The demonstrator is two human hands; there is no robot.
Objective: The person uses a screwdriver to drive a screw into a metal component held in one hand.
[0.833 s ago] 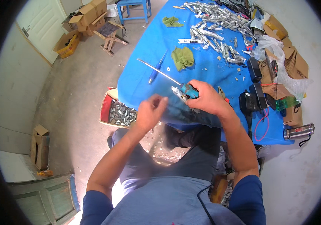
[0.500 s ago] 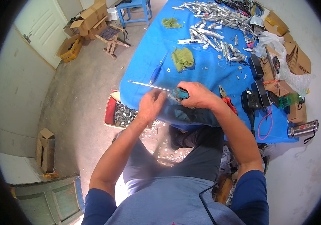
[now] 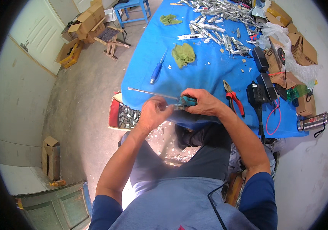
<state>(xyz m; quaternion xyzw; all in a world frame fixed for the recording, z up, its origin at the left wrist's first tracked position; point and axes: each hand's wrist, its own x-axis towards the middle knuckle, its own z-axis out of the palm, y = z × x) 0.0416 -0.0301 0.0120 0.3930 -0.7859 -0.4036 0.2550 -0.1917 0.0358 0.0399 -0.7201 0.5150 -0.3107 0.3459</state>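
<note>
My right hand (image 3: pixel 205 102) is closed round the teal handle of a screwdriver (image 3: pixel 152 93), whose long metal shaft points left above my left hand. Between my hands is a small silvery part (image 3: pixel 179 107), blurred and partly covered by fingers. My left hand (image 3: pixel 155 112) pinches the left end of this part; my right fingertips meet its other end. Both hands are over the table's near edge. Beyond them lie a blue-handled screwdriver (image 3: pixel 156 72) and a green cloth (image 3: pixel 183 55). Red-handled pliers (image 3: pixel 233 99) rest to the right of my right hand.
The blue-covered table (image 3: pixel 141 65) bears a heap of silvery strips (image 3: pixel 221 32) at the far end. Black adapters (image 3: pixel 256 94), cables and a steel flask (image 3: pixel 312 122) line its right side. A box of small metal pieces (image 3: pixel 127 117) is on the floor, left of my knees.
My head view has shifted slightly. My hands have come closer together around the small silvery part, and the right wrist has turned a little. The pliers now show more fully.
</note>
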